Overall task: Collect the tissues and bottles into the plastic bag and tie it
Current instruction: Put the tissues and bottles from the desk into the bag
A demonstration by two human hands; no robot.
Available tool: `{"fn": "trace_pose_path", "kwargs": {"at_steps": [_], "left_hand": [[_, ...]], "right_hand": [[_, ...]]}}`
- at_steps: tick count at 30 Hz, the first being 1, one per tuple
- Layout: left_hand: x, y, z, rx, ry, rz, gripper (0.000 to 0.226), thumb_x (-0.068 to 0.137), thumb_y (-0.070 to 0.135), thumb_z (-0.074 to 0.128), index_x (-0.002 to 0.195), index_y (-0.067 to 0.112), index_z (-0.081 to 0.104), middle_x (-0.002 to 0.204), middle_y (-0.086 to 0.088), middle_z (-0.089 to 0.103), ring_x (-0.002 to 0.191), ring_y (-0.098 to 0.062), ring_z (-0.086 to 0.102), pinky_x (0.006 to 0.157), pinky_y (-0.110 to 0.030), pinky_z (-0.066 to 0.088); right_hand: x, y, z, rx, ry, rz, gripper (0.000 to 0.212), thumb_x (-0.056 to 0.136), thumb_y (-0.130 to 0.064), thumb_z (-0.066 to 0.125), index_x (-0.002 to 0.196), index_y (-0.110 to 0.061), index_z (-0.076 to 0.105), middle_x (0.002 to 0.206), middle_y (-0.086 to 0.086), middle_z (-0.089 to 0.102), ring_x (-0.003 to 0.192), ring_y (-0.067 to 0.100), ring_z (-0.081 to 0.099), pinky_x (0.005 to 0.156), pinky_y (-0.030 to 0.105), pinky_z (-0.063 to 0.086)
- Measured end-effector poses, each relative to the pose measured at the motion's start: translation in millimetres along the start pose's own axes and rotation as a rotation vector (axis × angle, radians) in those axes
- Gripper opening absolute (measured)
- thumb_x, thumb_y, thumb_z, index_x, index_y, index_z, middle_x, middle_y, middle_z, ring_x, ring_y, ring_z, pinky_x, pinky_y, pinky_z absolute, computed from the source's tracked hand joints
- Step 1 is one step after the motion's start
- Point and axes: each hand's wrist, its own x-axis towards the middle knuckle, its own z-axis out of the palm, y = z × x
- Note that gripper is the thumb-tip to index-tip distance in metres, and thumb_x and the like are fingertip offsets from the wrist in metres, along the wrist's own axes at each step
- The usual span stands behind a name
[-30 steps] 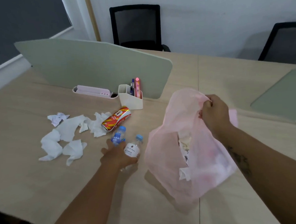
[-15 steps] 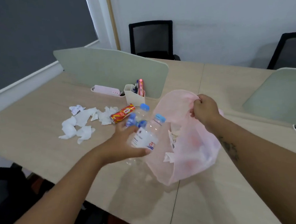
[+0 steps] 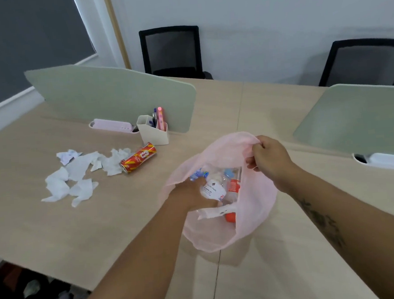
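I note my left hand point(image 3: 192, 194) clamps clear bottles point(image 3: 214, 189) inside the thin pink plastic bag point(image 3: 253, 206); my right hand point(image 3: 268, 159) pinches its rim; crumpled tissues point(image 3: 76, 176) lie left.

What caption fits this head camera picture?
Left hand drops bottles into the pink bag that the right hand holds open.

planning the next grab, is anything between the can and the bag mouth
Nothing visible. The can lies on the table left of the bag, with bare tabletop between them. The right hand holds the mouth open; the left hand is inside it, on the bottles.
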Motion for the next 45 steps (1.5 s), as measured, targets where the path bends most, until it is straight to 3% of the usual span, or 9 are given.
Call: {"fn": "trace_pose_path", "kwargs": {"at_steps": [3,7,10,15,19,25,32,38,45], "left_hand": [[20,5,7,-0.12,-0.035,0.07,0.109,0.063,0.077,0.069,0.152,0.046,0.015,0.161,0.012,0.018,0.148,-0.016,0.023,0.116,-0.037,0.028],[29,-19,2,0.067,0.055,0.136,0.095,0.07,0.08,0.059,0.151,0.052,0.017,0.165,0.007,0.006,0.147,-0.027,0.02,0.116,-0.042,0.027],[18,-53,-9,0.163,0.204,0.27,0.069,0.083,0.065,0.055,0.145,0.041,0.037,0.155,0.006,0.03,0.139,-0.019,0.034,0.104,-0.035,0.039],[19,-129,-49,0.251,0.654,0.282,0.044,0.08,0.057,0.054,0.108,0.024,0.063,0.103,0.001,0.059,0.101,-0.022,0.056,0.062,-0.033,0.049],[49,-193,-86,0.215,0.772,0.101,0.052,0.079,0.053,0.05,0.111,0.015,0.065,0.105,-0.008,0.062,0.095,-0.033,0.055,0.071,-0.039,0.051],[104,-242,-104,0.157,0.418,-0.168,0.074,0.086,0.046,0.06,0.15,0.023,0.032,0.154,-0.008,0.036,0.135,-0.035,0.035,0.105,-0.046,0.037],[140,-257,-83,0.205,0.437,-0.251,0.058,0.086,0.045,0.063,0.136,0.02,0.045,0.126,-0.009,0.06,0.113,-0.031,0.053,0.088,-0.041,0.046],[83,-253,-101,-0.731,0.429,-0.161,0.067,0.082,0.047,0.073,0.139,0.023,0.045,0.126,0.005,0.054,0.107,-0.016,0.058,0.088,-0.035,0.055],[21,-225,-88,-0.803,0.156,0.044,0.064,0.08,0.041,0.077,0.134,0.033,0.044,0.122,0.009,0.057,0.105,-0.012,0.064,0.079,-0.026,0.059]], "right_hand": [[8,-2,17,0.067,0.023,0.05,0.033,0.09,-0.001,0.03,0.093,-0.004,0.063,0.077,0.009,0.062,0.061,0.018,0.056,0.052,0.02,0.048],[30,-16,47,0.155,0.055,0.128,0.033,0.089,-0.001,0.03,0.098,-0.001,0.062,0.071,0.01,0.06,0.058,0.021,0.054,0.06,0.03,0.047],[45,-33,79,0.195,0.061,0.138,0.033,0.092,-0.002,0.028,0.097,-0.007,0.06,0.07,0.009,0.058,0.056,0.019,0.053,0.055,0.026,0.047],[68,-56,143,0.231,0.04,0.151,0.032,0.092,-0.003,0.029,0.096,-0.009,0.06,0.069,0.01,0.058,0.058,0.021,0.052,0.06,0.03,0.049],[84,-74,180,0.202,0.026,0.123,0.033,0.091,-0.003,0.03,0.097,-0.01,0.062,0.072,0.01,0.061,0.062,0.021,0.055,0.068,0.034,0.054],[114,-77,189,0.139,0.125,0.087,0.034,0.089,-0.002,0.031,0.095,-0.006,0.064,0.071,0.01,0.061,0.061,0.02,0.055,0.063,0.031,0.053],[132,-76,180,0.137,0.19,0.115,0.031,0.092,-0.003,0.033,0.095,-0.008,0.063,0.071,0.009,0.061,0.061,0.02,0.056,0.057,0.026,0.05],[148,-81,189,0.14,0.181,0.147,0.034,0.092,-0.001,0.031,0.1,-0.007,0.063,0.071,0.009,0.06,0.061,0.02,0.054,0.056,0.025,0.051],[151,-89,199,0.133,0.155,0.156,0.034,0.094,-0.002,0.031,0.104,-0.005,0.064,0.077,0.01,0.062,0.063,0.018,0.055,0.061,0.027,0.054]]}}
